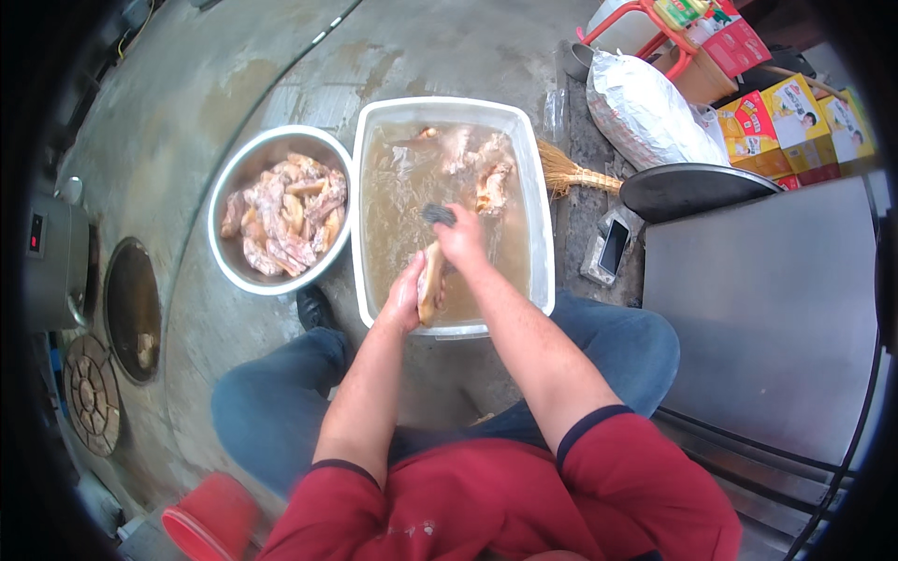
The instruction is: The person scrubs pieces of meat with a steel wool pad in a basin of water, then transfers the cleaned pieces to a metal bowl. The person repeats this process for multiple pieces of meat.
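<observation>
My left hand (405, 293) grips a long piece of raw meat with pale yellowish skin (430, 284) above the near part of a white plastic tub (545, 210). Just above the meat's far end, my right hand (461, 238) holds a grey scouring pad or wire scrubber (436, 214). Cloudy brown water (396, 182) fills the tub, and several more meat pieces (493, 188) lie partly in it at the far right. Left of the tub stands a round metal basin (219, 238) heaped with similar pieces (280, 210).
A straw whisk broom (575, 175), a phone (614, 247) on a block and a stuffed white sack (645, 112) are right of the tub, near a steel surface (765, 294). At left is an open floor drain hole (133, 308) with its round cover (92, 395) beside it; a red bucket (214, 519) stands lower left.
</observation>
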{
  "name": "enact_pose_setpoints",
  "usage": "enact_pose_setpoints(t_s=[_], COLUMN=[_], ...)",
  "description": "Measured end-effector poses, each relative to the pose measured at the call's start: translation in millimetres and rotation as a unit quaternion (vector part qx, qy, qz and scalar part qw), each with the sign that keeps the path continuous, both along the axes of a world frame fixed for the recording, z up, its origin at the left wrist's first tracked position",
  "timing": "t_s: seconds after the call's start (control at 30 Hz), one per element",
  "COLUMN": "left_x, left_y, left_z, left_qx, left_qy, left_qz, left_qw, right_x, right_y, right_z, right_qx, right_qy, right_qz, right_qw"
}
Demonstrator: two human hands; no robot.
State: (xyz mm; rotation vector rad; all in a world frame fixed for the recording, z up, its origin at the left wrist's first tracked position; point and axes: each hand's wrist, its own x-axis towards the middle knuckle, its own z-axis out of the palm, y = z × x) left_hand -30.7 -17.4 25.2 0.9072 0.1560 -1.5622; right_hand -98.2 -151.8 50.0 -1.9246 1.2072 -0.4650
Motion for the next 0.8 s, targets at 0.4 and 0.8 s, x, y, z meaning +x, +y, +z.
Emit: enact_pose_setpoints(t_s=[0.4, 0.8], left_x=[37.6, 26.5], left_y=[13.0, -1.3], left_z=[-31.9, -24.0], left_qx=[0.071, 0.092], left_qy=[0.120, 0.144], left_qz=[0.136, 0.189], left_qw=[0.981, 0.967], right_x=[-72.0, 0.4], right_y=[20.3, 81.7], right_z=[-86.7, 17.2], right_qx=[0.314, -0.013], right_qy=[0.068, 0.005], right_qz=[0.141, 0.126], right_qw=[0.936, 0.992])
